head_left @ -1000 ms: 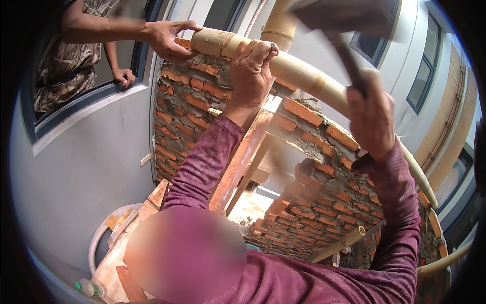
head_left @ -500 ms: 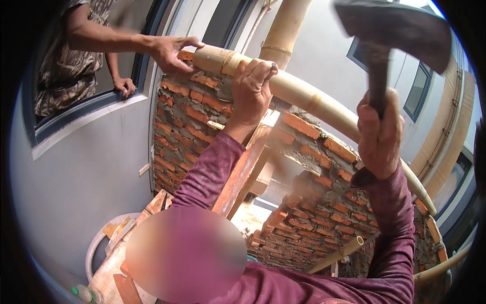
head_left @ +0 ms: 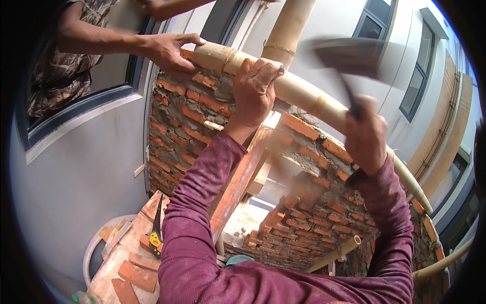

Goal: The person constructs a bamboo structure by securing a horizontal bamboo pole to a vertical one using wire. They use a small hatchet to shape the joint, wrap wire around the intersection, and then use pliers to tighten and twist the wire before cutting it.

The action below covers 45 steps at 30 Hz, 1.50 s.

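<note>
A thick bamboo pole (head_left: 314, 100) lies along the top of a rough brick wall (head_left: 197, 119). My left hand (head_left: 255, 91) is closed around the pole near its left end; a small dark tip shows by the thumb, and I cannot make out what it is. My right hand (head_left: 367, 137) grips the handle of a hatchet (head_left: 349, 57), raised over the pole, its dark head blurred by motion. At the pole's left end, a co-worker's hand (head_left: 169, 53) rests with fingers around it. Below my left hand, a wooden post (head_left: 238, 190) leans against the wall.
An upright bamboo pole (head_left: 286, 30) stands behind the lying one. At lower left, a wooden board (head_left: 109, 266) carries loose bricks (head_left: 136, 276) and a yellow-and-black hand tool (head_left: 155, 238). The co-worker leans through a window frame (head_left: 86, 109). Another bamboo piece (head_left: 336, 253) juts out low.
The hatchet and my right hand have swung down and to the left, toward the pole. My left hand keeps its hold. Another forearm of the co-worker has come in at the top.
</note>
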Each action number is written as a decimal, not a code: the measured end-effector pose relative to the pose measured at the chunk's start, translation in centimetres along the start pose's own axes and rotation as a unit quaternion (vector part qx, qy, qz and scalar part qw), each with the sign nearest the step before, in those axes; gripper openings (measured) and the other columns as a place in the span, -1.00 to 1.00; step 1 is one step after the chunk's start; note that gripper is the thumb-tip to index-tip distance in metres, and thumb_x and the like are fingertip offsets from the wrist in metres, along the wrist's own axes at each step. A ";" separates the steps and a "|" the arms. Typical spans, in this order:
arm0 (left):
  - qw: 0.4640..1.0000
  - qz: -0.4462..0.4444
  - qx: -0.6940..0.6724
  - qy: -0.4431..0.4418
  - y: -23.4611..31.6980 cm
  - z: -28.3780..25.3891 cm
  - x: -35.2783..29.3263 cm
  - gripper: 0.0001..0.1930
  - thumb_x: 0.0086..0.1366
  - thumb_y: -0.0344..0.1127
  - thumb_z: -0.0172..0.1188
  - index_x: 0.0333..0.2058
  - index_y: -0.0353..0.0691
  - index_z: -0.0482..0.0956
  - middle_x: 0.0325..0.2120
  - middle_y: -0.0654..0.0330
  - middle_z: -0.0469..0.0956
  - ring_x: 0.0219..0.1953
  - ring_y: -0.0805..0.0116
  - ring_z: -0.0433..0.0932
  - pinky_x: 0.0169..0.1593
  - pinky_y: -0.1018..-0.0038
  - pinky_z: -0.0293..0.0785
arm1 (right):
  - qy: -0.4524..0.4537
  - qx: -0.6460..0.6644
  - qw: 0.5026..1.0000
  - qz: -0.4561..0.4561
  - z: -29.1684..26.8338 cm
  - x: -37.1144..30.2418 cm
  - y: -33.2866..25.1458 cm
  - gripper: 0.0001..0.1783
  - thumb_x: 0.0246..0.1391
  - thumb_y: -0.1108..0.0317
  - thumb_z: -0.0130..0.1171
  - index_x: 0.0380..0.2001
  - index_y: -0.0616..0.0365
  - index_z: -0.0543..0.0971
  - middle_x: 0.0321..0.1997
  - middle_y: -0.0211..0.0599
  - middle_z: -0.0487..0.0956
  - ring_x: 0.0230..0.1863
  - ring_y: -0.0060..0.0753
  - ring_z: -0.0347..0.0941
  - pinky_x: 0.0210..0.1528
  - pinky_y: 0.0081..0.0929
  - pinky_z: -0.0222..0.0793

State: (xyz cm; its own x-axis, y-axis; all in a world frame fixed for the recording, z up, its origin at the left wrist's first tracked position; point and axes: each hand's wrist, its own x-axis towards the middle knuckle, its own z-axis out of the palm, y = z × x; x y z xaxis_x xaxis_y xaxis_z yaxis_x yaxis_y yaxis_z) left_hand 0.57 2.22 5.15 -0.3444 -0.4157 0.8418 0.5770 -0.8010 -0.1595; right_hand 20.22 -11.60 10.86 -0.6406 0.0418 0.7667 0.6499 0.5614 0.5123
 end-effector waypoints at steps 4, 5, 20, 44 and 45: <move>1.000 -0.003 -0.014 0.004 0.1 0.1 -0.1 -0.92 0.10 -0.50 0.18 -0.43 -0.18 0.49 -0.54 0.24 0.50 -0.49 0.24 0.44 -0.29 0.40 0.29 | -0.086 0.006 0.994 0.069 -1.2 0.3 -0.4 -0.82 0.11 0.42 0.07 -0.27 0.23 0.33 -0.61 0.00 0.41 -0.59 0.11 0.42 -0.56 -0.17 0.27; 1.000 -0.004 0.001 -0.012 -0.3 -0.1 0.5 -0.93 0.10 -0.51 0.19 -0.44 -0.19 0.50 -0.53 0.24 0.51 -0.47 0.26 0.45 -0.28 0.40 0.30 | -0.034 0.026 0.997 0.058 -0.7 0.6 -0.6 -0.80 0.11 0.42 0.09 -0.25 0.24 0.33 -0.64 -0.04 0.39 -0.62 0.09 0.40 -0.56 -0.19 0.25; 1.000 0.017 -0.003 -0.022 -0.4 -1.8 -1.2 -0.78 0.05 -0.41 0.34 -0.30 -0.26 0.56 -0.45 0.22 0.54 -0.37 0.21 0.45 -0.24 0.40 0.36 | -0.011 -0.100 0.975 0.197 5.7 -2.2 1.8 -0.57 -0.09 0.45 0.18 -0.07 0.28 0.49 -0.33 0.05 0.56 -0.32 0.02 0.53 -0.25 -0.18 0.42; 0.744 -0.500 -0.396 -0.200 -3.8 -1.8 -2.1 -0.10 0.17 0.46 -0.12 0.08 -0.36 0.35 0.07 0.12 0.34 0.11 0.36 0.30 0.19 0.45 0.18 | -0.009 -0.080 0.975 0.205 5.8 -0.9 0.7 -0.62 0.00 0.45 0.13 -0.06 0.27 0.49 -0.37 0.06 0.56 -0.34 0.06 0.52 -0.26 -0.20 0.42; 0.723 -0.522 -0.419 -0.172 -3.1 -1.4 -1.6 -0.19 0.22 0.38 -0.09 0.06 -0.35 0.37 0.04 0.12 0.37 0.08 0.38 0.32 0.16 0.45 0.20 | -0.003 -0.084 0.976 0.199 5.7 -0.9 0.9 -0.59 -0.04 0.46 0.14 -0.05 0.27 0.48 -0.39 0.06 0.55 -0.38 0.05 0.51 -0.30 -0.18 0.41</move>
State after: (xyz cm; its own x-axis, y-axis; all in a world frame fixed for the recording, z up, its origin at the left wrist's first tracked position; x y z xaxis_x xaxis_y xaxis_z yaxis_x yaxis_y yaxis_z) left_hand -1.72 4.71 3.59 0.0196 0.6197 0.7846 -0.5654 -0.6404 0.5199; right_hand 19.03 -6.40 8.40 -0.3249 0.2336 0.9164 0.9056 0.3560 0.2303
